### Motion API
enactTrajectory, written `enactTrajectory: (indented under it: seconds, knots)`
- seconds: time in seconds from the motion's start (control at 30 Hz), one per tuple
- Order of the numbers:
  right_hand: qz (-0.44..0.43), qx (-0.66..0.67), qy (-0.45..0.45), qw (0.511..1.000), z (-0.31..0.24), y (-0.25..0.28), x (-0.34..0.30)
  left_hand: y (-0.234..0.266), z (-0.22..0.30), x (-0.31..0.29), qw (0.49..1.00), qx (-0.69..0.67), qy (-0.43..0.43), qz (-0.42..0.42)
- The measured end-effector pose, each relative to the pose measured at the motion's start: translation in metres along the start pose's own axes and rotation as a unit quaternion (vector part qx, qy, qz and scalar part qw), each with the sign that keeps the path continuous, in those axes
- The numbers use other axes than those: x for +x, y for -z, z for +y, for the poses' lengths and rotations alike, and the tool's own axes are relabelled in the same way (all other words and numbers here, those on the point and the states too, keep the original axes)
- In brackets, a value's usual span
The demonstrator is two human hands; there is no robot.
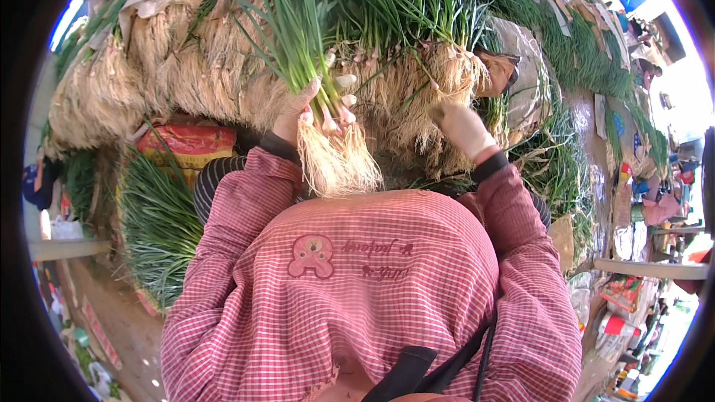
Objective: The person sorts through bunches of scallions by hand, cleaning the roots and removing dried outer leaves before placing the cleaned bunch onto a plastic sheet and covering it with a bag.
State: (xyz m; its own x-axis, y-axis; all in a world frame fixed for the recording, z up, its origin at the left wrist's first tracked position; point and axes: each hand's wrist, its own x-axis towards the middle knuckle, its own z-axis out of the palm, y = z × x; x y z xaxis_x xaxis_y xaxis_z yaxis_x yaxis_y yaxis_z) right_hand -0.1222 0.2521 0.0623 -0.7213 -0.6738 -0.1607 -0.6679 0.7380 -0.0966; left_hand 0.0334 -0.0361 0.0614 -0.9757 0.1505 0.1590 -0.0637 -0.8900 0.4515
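Observation:
My left hand (296, 104), in a pale glove, is wrapped round a bunch of green garlic (304, 59). The green leaves rise away from me, and the small pinkish-white bulbs and long pale roots hang down in front of my apron. My right hand (463, 128), in a dirty-fingered pale glove, is closed beside the heap's roots. Its fingertips seem to pinch the roots of a single green garlic plant (433, 83), whose thin stem slants up and left. Just beyond both hands lies a big heap of green garlic (402, 0), roots facing me.
A red and yellow sack (186, 143) lies left of my left arm, above a pile of green leaves (156, 216). Bundles with long roots (179, 67) line the far left. Clear plastic sheeting (525, 52) and more greens (581, 37) are at the right.

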Motion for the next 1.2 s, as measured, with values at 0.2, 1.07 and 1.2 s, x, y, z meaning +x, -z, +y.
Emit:
enactTrajectory:
  seconds: [0.2,1.07,1.2]
  knots:
    - [-0.015,0.01,-0.137,0.99,-0.016,0.014,0.055,0.019,-0.012,-0.003,0.985,0.107,0.082,0.108]
    - [-0.117,0.054,0.007,0.992,-0.022,-0.021,0.035,-0.003,-0.014,-0.009,0.967,0.176,0.034,0.18]
    - [-0.152,-0.039,0.034,0.987,-0.002,-0.049,0.035,0.009,-0.019,-0.002,0.967,0.139,0.006,0.211]
